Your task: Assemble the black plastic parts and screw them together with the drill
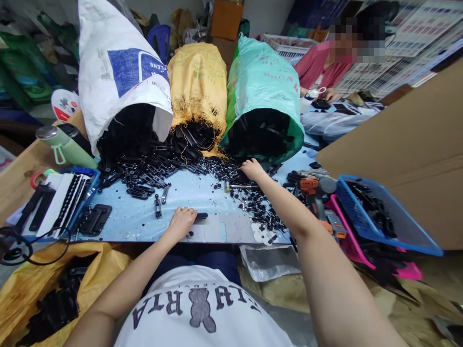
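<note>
Near the table's front edge, my left hand (183, 222) is closed on a flat black plastic part (201, 216), whose rounded end sticks out to the right. My right hand (252, 168) reaches forward to the heap of screws and small black pieces (231, 168) below the green sack (267, 82). Its fingers curl down, and their tips and anything in them are hidden. A screwdriver with a yellowish handle (227, 186) lies just in front of that hand. Two small jointed black pieces, one an upright clamp-like part (157, 206), lie left of centre.
A white sack (123, 29) and a yellow sack (198, 77) spill black parts onto the blue table (188, 185). An orange power drill (311, 188) and blue basket (408, 236) stand right; a green bottle (68, 144) stands left. A co-worker (318, 62) sits beyond.
</note>
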### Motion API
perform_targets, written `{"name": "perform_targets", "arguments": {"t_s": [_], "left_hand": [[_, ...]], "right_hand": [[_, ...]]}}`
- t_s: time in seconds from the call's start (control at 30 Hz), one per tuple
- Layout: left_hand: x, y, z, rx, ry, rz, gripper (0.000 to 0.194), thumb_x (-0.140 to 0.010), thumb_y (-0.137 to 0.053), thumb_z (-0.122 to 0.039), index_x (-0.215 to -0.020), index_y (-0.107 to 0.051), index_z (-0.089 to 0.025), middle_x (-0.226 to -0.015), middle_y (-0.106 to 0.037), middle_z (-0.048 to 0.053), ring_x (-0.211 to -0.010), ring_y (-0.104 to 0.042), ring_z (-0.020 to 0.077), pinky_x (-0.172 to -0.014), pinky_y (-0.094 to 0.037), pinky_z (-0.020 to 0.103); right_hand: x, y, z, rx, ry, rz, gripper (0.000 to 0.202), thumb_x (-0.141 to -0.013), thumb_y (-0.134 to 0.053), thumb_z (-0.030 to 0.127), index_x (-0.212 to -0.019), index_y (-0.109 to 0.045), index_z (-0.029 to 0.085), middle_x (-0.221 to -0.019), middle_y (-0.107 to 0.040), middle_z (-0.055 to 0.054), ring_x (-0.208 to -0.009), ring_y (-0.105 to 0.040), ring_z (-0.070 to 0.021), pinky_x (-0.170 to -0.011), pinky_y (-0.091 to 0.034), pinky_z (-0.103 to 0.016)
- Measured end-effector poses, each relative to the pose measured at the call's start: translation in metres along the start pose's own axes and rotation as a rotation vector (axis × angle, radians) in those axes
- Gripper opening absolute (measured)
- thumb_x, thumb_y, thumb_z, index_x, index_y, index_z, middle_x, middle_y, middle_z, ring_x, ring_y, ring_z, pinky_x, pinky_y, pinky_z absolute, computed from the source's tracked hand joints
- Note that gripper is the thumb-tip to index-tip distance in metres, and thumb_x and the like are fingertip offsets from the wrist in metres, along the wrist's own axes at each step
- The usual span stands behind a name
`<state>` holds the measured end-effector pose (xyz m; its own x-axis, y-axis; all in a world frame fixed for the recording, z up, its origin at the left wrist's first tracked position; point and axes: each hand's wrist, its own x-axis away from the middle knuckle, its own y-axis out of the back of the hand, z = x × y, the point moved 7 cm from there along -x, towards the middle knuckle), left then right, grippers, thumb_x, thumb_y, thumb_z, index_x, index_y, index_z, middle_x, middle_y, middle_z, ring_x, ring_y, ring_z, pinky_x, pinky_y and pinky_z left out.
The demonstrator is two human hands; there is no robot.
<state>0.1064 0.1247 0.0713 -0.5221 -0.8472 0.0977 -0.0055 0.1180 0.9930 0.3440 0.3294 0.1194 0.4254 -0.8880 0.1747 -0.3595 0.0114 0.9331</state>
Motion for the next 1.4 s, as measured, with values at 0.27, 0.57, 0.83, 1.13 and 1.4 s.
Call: {"name": "perform_targets", "arguments": {"t_s": [0.27, 0.57, 0.83, 1.13, 1.4], "left_hand": [[-0.009, -0.016, -0.001, 0.214, 0.044, 0.006, 0.033, -0.091, -0.044, -0.028, -0.122, -0.048, -0.018, -0.109, -0.057, 0.009, -0.103, -0.052, 0.0213, -0.084, -0.041, 0.032], [-0.013, -0.018, -0.005, 0.309, 0.016, -0.001, 0.036, -0.089, -0.043, -0.04, -0.118, -0.047, -0.02, -0.112, -0.055, 0.008, -0.106, -0.049, 0.023, -0.09, -0.038, 0.038], [-0.002, -0.017, -0.001, 0.35, 0.001, -0.141, 0.062, -0.071, -0.063, -0.056, -0.115, -0.045, -0.017, -0.107, -0.058, 0.01, -0.099, -0.056, 0.026, -0.083, -0.043, 0.037], [-0.001, -0.013, 0.001, 0.437, -0.066, -0.276, 0.042, -0.078, -0.062, -0.041, -0.111, -0.048, -0.018, -0.101, -0.062, 0.008, -0.096, -0.06, 0.0227, -0.078, -0.046, 0.033], [-0.032, -0.017, -0.031, 0.395, -0.207, -0.069, 0.048, -0.081, -0.056, -0.049, -0.114, -0.049, -0.015, -0.106, -0.06, 0.011, -0.103, -0.055, 0.0236, -0.083, -0.044, 0.033]], "right_hand": [[0.09, 0.0, 0.101, -0.14, 0.139, 0.117, 0.035, -0.093, -0.038, 0.042, -0.11, -0.049, 0.013, -0.08, -0.064, -0.01, -0.067, -0.058, -0.0197, -0.063, -0.036, -0.028], [0.135, -0.033, 0.199, -0.287, 0.393, 0.15, 0.045, -0.095, -0.026, 0.05, -0.103, -0.053, 0.015, -0.092, -0.063, -0.011, -0.08, -0.062, -0.0197, -0.064, -0.037, -0.027], [0.136, -0.008, 0.202, -0.235, 0.235, 0.124, 0.05, -0.094, -0.018, 0.052, -0.11, -0.052, 0.019, -0.099, -0.061, -0.012, -0.085, -0.06, -0.0226, -0.065, -0.037, -0.029], [0.134, 0.016, 0.199, -0.202, 0.246, 0.043, 0.043, -0.096, -0.019, 0.046, -0.107, -0.051, 0.02, -0.096, -0.059, -0.01, -0.085, -0.058, -0.0212, -0.068, -0.034, -0.03], [0.147, -0.031, 0.178, -0.277, 0.214, 0.045, 0.046, -0.095, -0.023, 0.05, -0.106, -0.055, 0.019, -0.094, -0.061, -0.01, -0.083, -0.057, -0.0187, -0.068, -0.033, -0.028]]}}
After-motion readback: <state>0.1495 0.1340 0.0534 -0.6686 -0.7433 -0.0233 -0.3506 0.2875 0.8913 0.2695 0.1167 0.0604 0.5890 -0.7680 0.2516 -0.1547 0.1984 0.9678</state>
